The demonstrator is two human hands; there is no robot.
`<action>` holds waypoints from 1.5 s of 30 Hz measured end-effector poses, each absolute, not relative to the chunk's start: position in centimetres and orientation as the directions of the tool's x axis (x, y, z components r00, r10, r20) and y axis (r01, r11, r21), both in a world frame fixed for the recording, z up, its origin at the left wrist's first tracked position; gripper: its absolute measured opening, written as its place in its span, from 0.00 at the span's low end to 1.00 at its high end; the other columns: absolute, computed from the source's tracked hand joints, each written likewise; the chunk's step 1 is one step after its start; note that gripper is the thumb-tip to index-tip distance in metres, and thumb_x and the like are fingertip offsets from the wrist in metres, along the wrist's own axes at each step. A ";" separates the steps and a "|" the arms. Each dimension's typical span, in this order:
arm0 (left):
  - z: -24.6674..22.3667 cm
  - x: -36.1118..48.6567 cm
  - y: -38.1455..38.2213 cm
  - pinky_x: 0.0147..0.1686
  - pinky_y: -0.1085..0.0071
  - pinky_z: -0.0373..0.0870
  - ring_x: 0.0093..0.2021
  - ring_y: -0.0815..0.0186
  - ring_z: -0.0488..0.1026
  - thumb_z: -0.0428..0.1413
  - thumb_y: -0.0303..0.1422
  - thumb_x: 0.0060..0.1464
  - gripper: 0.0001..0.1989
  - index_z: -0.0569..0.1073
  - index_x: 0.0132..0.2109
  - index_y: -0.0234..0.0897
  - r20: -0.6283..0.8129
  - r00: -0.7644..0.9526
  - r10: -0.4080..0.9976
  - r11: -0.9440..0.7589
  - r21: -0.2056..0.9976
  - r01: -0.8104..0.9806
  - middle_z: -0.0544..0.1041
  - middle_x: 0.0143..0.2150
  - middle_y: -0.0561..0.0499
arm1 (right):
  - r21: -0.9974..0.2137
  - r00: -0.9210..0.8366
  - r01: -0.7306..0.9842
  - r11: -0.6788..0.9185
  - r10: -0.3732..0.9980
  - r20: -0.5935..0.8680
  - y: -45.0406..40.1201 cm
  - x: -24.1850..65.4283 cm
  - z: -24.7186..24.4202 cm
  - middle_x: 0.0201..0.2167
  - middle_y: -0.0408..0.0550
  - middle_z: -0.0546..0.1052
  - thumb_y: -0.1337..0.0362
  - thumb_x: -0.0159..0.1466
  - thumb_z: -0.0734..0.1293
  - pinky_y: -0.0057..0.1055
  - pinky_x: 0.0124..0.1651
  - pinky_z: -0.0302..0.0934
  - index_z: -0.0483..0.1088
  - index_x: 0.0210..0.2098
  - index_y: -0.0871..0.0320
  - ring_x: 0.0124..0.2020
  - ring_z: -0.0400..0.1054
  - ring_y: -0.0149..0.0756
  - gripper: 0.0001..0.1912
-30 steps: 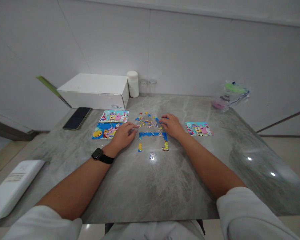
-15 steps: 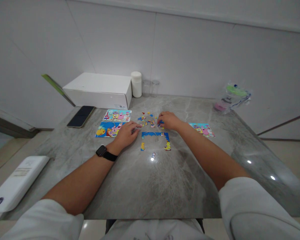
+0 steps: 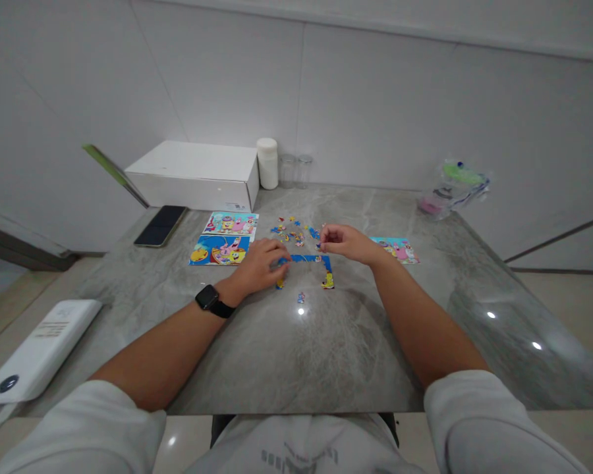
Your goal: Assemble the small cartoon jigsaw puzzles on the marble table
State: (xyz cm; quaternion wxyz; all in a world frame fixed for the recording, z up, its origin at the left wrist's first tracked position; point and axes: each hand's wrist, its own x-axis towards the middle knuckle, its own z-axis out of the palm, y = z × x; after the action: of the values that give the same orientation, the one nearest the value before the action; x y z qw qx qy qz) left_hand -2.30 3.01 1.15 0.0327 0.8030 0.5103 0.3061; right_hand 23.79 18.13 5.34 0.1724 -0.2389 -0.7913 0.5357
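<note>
A partly joined jigsaw puzzle (image 3: 328, 266) lies on the grey table, its blue top edge and two short sides framing bare tabletop. My left hand (image 3: 263, 264) rests over the puzzle's upper left corner, fingers stretched out and slightly apart, hiding part of that side. Just above the upper right corner, my right hand (image 3: 344, 241) pinches a small blue puzzle piece (image 3: 319, 247), mostly covered by the fingertips. Loose puzzle pieces (image 3: 296, 236) are scattered beyond the puzzle, between the hands. One single piece (image 3: 301, 297) lies below the frame, nearer to me.
Printed picture cards (image 3: 221, 250) lie left of the hands, and another card (image 3: 400, 251) is under the right forearm's far side. Further back stand a white box (image 3: 192, 191), a white bottle (image 3: 267, 164) and two glasses (image 3: 304, 172). A phone (image 3: 161, 226), power bank (image 3: 42, 345) and plastic bag (image 3: 452, 191) flank them.
My left hand has moved right onto the puzzle's upper left corner. My right hand has drawn back from the loose pieces, slightly right, with a piece between its fingertips.
</note>
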 end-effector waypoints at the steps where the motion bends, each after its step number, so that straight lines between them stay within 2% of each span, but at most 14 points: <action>1: 1.6 -1.8 2.6 0.58 0.55 0.67 0.55 0.55 0.74 0.60 0.37 0.65 0.07 0.80 0.47 0.42 0.433 0.354 0.829 -0.516 0.350 0.782 0.79 0.53 0.46 | -0.938 -0.829 0.193 0.289 0.559 0.002 17.7 24.0 5.4 0.30 0.40 0.76 0.53 0.57 0.76 0.29 0.38 0.63 0.71 0.33 0.56 0.32 0.69 0.32 0.16; 5: 2.8 0.2 1.0 0.61 0.54 0.64 0.57 0.54 0.73 0.63 0.45 0.62 0.13 0.79 0.47 0.44 0.311 0.541 0.782 -0.622 0.337 0.707 0.77 0.56 0.46 | -0.929 -0.809 0.265 0.256 0.583 -0.070 17.0 24.5 6.1 0.29 0.40 0.77 0.54 0.55 0.77 0.29 0.39 0.63 0.71 0.34 0.56 0.32 0.70 0.32 0.16; 8: 2.9 1.2 0.4 0.62 0.53 0.63 0.58 0.53 0.71 0.64 0.43 0.61 0.12 0.80 0.48 0.45 0.247 0.587 0.771 -0.637 0.328 0.698 0.76 0.57 0.46 | -0.909 -0.778 0.331 0.254 0.618 -0.111 17.0 24.6 6.6 0.29 0.40 0.76 0.55 0.55 0.76 0.28 0.38 0.62 0.71 0.34 0.57 0.32 0.69 0.31 0.15; 12: 2.5 1.6 0.6 0.61 0.52 0.63 0.57 0.53 0.72 0.63 0.37 0.61 0.08 0.80 0.47 0.44 0.231 0.552 0.802 -0.598 0.320 0.735 0.76 0.56 0.46 | -0.890 -0.782 0.388 0.242 0.597 -0.179 16.7 24.7 7.0 0.28 0.39 0.74 0.54 0.56 0.75 0.26 0.32 0.60 0.72 0.35 0.57 0.29 0.66 0.30 0.15; 18: 1.8 1.4 1.3 0.59 0.50 0.65 0.55 0.51 0.72 0.63 0.39 0.62 0.09 0.80 0.46 0.43 0.231 0.428 0.874 -0.484 0.318 0.815 0.76 0.53 0.45 | -0.882 -0.801 0.410 0.231 0.554 -0.228 16.2 24.3 6.5 0.29 0.40 0.75 0.53 0.56 0.74 0.26 0.30 0.60 0.73 0.38 0.58 0.30 0.67 0.30 0.17; 26: 1.8 1.6 1.4 0.57 0.49 0.67 0.54 0.51 0.72 0.61 0.38 0.64 0.08 0.79 0.48 0.42 0.219 0.392 0.893 -0.444 0.302 0.843 0.77 0.52 0.44 | -0.813 -0.799 0.473 0.339 0.555 -0.233 15.4 23.3 5.7 0.29 0.42 0.78 0.58 0.57 0.73 0.28 0.35 0.61 0.76 0.36 0.59 0.31 0.69 0.32 0.12; 34: 1.9 1.5 1.2 0.57 0.49 0.67 0.54 0.51 0.73 0.61 0.37 0.63 0.08 0.79 0.48 0.42 0.234 0.392 0.890 -0.449 0.300 0.842 0.77 0.52 0.44 | -0.668 -0.788 0.566 0.484 0.555 -0.266 14.2 22.4 4.8 0.29 0.42 0.81 0.66 0.58 0.73 0.26 0.36 0.60 0.81 0.34 0.58 0.31 0.72 0.33 0.05; 45: 2.1 1.4 1.2 0.58 0.50 0.65 0.56 0.51 0.72 0.62 0.38 0.62 0.10 0.79 0.48 0.42 0.232 0.413 0.881 -0.467 0.278 0.840 0.77 0.54 0.44 | -0.460 -0.760 0.647 0.608 0.559 -0.331 13.1 21.7 4.2 0.28 0.43 0.83 0.65 0.59 0.74 0.27 0.33 0.56 0.84 0.32 0.56 0.30 0.72 0.33 0.04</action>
State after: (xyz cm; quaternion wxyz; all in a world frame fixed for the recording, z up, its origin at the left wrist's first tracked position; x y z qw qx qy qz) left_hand 1.39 1.20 2.15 0.0589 0.8384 0.5130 0.1745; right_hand 21.73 13.15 4.24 -0.0771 -0.3377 -0.8932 0.2866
